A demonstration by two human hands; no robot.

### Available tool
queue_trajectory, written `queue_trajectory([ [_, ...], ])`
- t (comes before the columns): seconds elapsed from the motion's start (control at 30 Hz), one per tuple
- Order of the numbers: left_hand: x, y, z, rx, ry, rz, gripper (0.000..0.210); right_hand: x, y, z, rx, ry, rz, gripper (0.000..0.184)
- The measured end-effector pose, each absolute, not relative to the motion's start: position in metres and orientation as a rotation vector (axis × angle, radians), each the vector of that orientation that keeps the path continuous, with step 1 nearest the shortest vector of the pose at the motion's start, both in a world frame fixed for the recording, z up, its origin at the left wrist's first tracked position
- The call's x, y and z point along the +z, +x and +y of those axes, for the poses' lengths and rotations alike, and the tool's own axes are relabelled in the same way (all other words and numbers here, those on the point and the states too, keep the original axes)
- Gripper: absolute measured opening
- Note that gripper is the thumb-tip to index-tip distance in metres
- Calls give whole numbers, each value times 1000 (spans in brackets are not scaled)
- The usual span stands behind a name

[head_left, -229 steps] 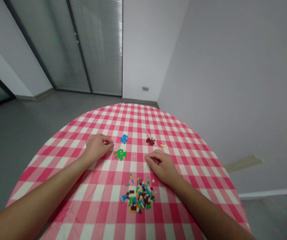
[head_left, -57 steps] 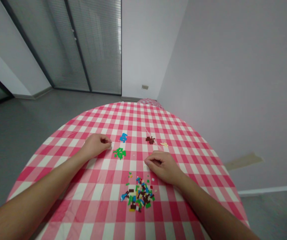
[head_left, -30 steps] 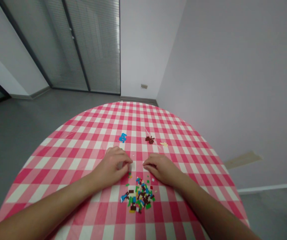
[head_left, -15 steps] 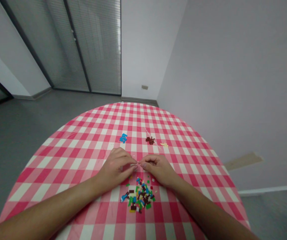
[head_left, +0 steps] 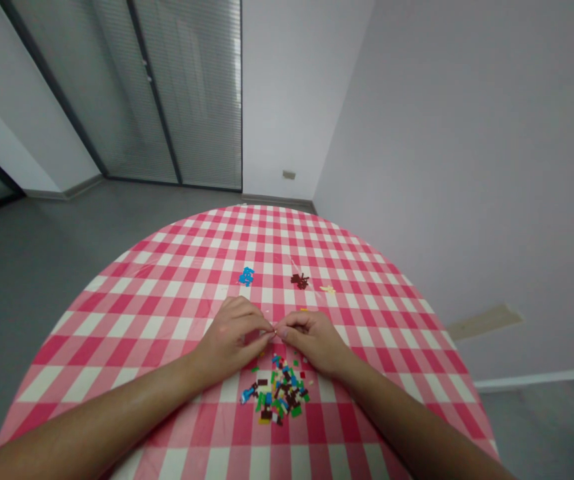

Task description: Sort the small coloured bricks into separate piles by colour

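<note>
My left hand [head_left: 239,333] and my right hand [head_left: 314,340] meet over the middle of the table, thumb and forefinger of each pinched together. Their fingertips touch or nearly touch around something too small to make out. Just below them lies a loose pile of small building bricks [head_left: 284,393] in green, brown, blue, white, yellow and red. A bit of yellow [head_left: 304,310] shows just beyond the knuckles of my right hand.
Beyond my hands lie a small heap of blue bricks [head_left: 247,276], a heap of dark brown bricks [head_left: 299,281] and a few cream pieces [head_left: 328,289]. A red-and-white checked cloth [head_left: 167,280] covers the round table. Walls stand behind and to the right.
My right hand has shifted slightly left and down, bringing its fingertips closer to those of my left hand. A yellow bit now shows behind my right hand.
</note>
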State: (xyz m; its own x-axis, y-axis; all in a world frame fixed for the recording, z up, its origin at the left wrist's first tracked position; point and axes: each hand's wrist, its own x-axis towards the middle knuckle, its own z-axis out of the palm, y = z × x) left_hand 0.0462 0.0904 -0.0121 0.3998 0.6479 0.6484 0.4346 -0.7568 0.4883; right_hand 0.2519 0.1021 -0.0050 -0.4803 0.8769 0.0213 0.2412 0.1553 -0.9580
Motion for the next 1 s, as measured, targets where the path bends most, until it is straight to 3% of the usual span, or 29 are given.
queue_trajectory([
  [1.0,-12,46,90,1204,2402,1011,5,-7,252,101,1102,-1129,-1971,16],
])
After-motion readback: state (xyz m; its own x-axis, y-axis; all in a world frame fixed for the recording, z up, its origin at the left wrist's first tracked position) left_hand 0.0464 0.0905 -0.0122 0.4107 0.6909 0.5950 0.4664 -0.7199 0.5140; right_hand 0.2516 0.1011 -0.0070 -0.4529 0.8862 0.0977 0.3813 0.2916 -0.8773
